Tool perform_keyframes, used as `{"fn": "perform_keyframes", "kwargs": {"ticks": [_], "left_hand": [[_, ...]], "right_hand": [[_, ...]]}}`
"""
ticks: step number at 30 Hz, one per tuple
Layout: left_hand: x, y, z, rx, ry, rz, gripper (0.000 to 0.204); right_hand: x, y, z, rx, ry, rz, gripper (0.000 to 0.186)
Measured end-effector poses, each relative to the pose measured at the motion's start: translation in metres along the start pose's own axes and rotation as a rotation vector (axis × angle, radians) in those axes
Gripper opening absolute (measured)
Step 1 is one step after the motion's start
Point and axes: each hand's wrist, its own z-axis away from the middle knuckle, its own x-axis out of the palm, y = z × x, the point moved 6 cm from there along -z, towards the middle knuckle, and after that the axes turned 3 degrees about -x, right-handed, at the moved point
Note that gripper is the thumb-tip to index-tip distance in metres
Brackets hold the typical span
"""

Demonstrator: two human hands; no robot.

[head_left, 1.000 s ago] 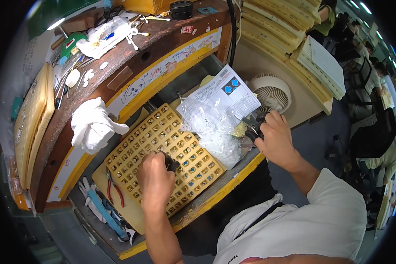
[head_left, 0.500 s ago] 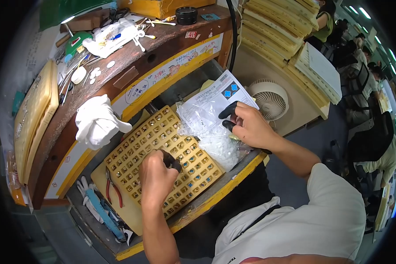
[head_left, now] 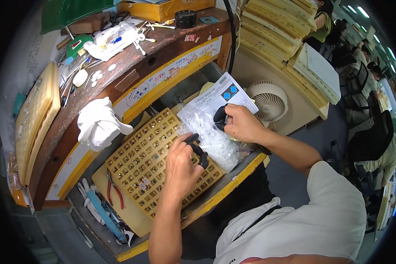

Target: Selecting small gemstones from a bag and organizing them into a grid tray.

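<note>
A yellow gridded tray (head_left: 123, 157) with small shiny pieces in its compartments lies in the open drawer. My left hand (head_left: 185, 165), with black finger covers, is over the tray's right side, its fingers curved and apart near a clear plastic bag (head_left: 222, 152) of pale pieces. Above the bag my right hand (head_left: 240, 123), also with black finger covers, pinches what looks like the bag's upper part. A printed sheet (head_left: 207, 99) with blue cross shapes lies under the bag's top. Red-handled pliers (head_left: 114, 193) rest left of the tray.
A cluttered wooden bench (head_left: 134, 57) holds a white glove (head_left: 101, 123), swabs, tools and a black jar (head_left: 185, 18). Stacked yellow trays (head_left: 277, 26) and a white fan (head_left: 267, 101) stand at the right. A blue strip (head_left: 104, 213) lies in the drawer. Other people (head_left: 361, 79) sit farther right.
My right hand has moved leftward and up over the bag, its fingertips drawing together. My left hand has moved right from over the tray toward the bag, its fingers spreading.
</note>
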Motion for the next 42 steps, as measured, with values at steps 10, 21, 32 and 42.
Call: {"fn": "perform_keyframes", "kwargs": {"ticks": [10, 21, 32, 42], "left_hand": [[0.003, 0.003, 0.000, -0.044, -0.056, -0.003, 0.021], [-0.004, -0.019, 0.004, -0.302, 0.141, 0.327, 0.017], [-0.011, -0.026, 0.006, -0.533, 0.252, 0.924, 0.024], [-0.011, -0.018, 0.007, -0.534, 0.211, 0.907, 0.019]], "right_hand": [[0.020, -0.011, -0.003, -0.342, -0.284, 0.309, 0.009], [0.016, -0.004, 0.003, -0.341, -0.213, 0.264, 0.013], [0.002, 0.006, 0.013, -0.267, -0.073, 0.244, 0.010], [-0.019, 0.005, 0.026, -0.227, -0.002, 0.203, 0.011]]}}
